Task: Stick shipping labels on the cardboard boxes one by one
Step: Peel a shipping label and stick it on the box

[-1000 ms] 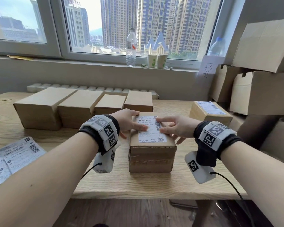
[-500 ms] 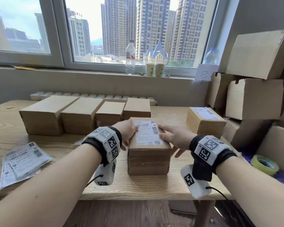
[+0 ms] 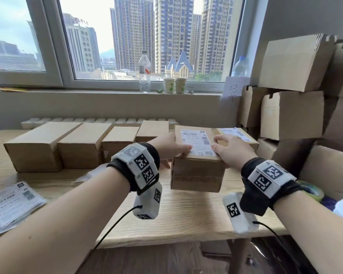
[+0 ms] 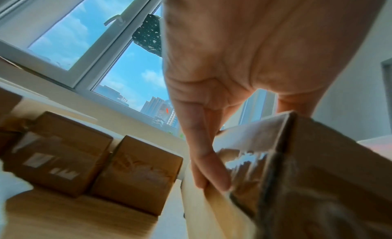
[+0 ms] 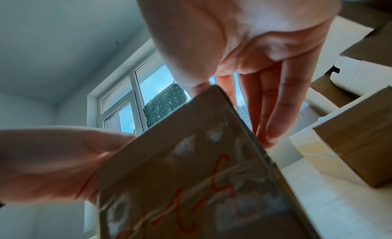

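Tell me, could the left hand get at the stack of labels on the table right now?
Probably not right away: the left hand is gripping the labelled box together with the right hand. Nothing blocks the label stack itself.

Right hand fingers grip box.

Bare forearms; black wrist straps carry white blocks printed with square codes (thin black cables trailing).

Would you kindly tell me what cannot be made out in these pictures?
- Label text on the held box: too small, head view.
- Second labelled box: mostly behind the right hand and the held box.
- Label stack: cut by the left edge.
- Held box in left wrist view: motion-blurred.
- Left hand fingers: partly behind the box.
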A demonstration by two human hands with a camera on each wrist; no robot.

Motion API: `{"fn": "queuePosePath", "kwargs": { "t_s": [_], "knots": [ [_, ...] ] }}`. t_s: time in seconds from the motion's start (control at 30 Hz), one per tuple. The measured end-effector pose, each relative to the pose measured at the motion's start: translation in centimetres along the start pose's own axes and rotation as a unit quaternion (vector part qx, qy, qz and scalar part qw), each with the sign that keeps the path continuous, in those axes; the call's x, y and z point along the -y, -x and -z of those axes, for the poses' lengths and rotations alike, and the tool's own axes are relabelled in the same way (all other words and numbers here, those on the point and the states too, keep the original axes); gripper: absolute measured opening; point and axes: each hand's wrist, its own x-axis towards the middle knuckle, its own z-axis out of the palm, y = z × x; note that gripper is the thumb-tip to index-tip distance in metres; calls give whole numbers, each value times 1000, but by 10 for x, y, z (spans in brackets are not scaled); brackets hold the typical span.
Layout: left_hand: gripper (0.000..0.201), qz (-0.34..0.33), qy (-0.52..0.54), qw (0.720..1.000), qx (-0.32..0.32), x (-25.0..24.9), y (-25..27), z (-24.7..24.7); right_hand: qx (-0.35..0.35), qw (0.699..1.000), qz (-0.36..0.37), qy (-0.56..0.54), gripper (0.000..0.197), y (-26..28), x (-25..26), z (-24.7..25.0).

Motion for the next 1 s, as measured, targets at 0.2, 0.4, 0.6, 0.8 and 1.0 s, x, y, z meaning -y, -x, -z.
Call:
{"fn": "queuePosePath", "kwargs": {
  "t_s": [0.2, 0.4, 0.6, 0.8, 1.0],
  "knots": [
    [101, -74, -16, 997, -9, -14, -33, -16, -23, 999, 17, -41, 58, -20, -12, 20],
    [84, -45, -107, 991, -61, -15, -75, -35, 41, 996, 20, -83, 69, -63, -24, 6],
    [58, -11, -177, 982, -61, -6, -108, -48, 54, 997, -1, -56, 50, -102, -34, -22],
    [58, -22, -186, 980, -67, -1, -129, -51, 5, 1000, -18, -2, 35, -127, -41, -29],
    [63, -27, -159, 985, -62, 0, -139, -54, -28, 998, -47, 24, 30, -140, -45, -32]
  ]
}}
